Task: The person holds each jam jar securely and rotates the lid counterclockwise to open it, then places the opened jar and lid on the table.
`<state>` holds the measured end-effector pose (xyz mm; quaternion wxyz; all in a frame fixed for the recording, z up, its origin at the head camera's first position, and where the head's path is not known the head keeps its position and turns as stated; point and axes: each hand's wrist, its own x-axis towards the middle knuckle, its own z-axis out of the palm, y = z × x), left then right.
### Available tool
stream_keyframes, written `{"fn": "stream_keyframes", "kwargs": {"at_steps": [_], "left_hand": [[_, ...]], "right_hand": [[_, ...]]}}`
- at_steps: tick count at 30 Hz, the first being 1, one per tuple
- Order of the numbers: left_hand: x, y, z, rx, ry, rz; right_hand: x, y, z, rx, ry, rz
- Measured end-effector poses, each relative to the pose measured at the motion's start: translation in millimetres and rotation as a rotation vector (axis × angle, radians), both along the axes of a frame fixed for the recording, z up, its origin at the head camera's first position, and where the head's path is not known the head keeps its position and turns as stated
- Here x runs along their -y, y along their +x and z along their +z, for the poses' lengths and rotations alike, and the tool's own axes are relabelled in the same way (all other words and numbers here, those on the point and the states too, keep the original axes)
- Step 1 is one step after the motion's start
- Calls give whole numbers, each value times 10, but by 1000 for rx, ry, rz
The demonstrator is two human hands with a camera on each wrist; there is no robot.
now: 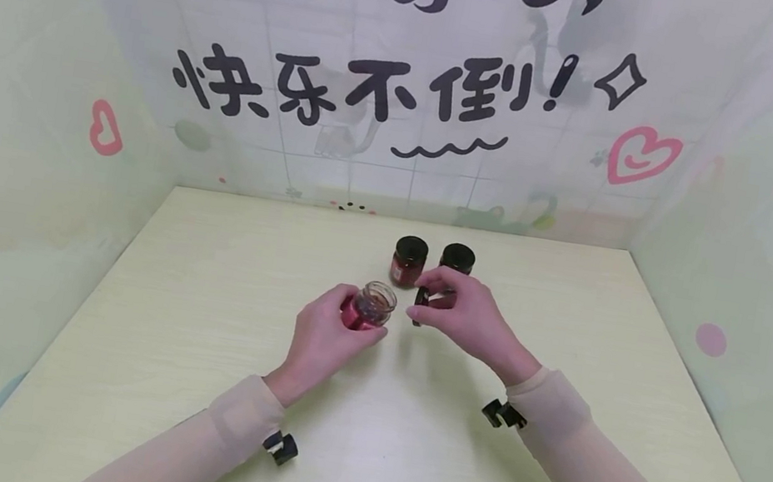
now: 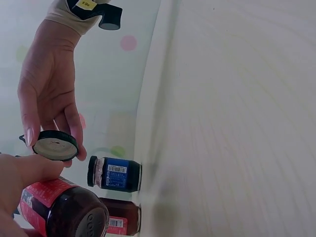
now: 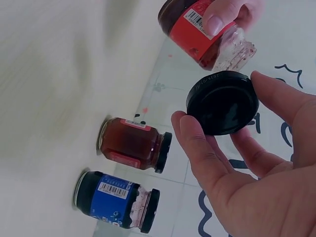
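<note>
Jar [image 1: 370,307] uncapped in the left grip, lid [image 3: 222,103] pinched in the right

From my station I find the jar near the middle of the scene, its glass mouth bare and dark red contents inside. The person's left grip [image 1: 326,337] is wrapped around its red label, thumb on one side. I read the jar as tilted, mouth leaning toward the lid, and it appears lifted off the desk [image 1: 190,328].

The right grip [image 1: 473,318] is narrowed on the lid, pinching its rim between thumb and fingertips. The lid stands on edge near the jar's mouth, apart from it. My right wrist view gives me its dark, glossy top; the left one, its pale lining.

Just behind the lid, a red-labelled jar [image 1: 408,261] stands upright on the desk, dark cap on. Beside it, to the right, I have a blue-labelled jar [image 3: 103,197], also capped and upright; in the head view the right grip partly covers it.

Farther out, I see pale sleeves [image 1: 245,413] over both forearms, a small black device [image 1: 280,448] at each cuff. Beyond the desk's far edge, the back wall [image 1: 239,167] carries black lettering [image 1: 383,89] and a pink heart [image 1: 643,157].
</note>
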<state>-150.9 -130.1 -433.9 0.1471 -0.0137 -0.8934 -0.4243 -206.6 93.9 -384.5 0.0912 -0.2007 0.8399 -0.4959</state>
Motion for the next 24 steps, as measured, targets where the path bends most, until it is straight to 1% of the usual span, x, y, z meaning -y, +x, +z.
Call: {"fn": "stream_keyframes", "kwargs": {"at_steps": [5, 12, 24], "left_hand": [[49, -1, -19, 17, 16, 18], [111, -10, -29, 22, 55, 28], [222, -65, -68, 54, 69, 58]], "right_hand": [[-60, -5, -33, 1, 21, -25], [-140, -15, -81, 21, 23, -47], [-292, -90, -182, 15, 72, -102]]}}
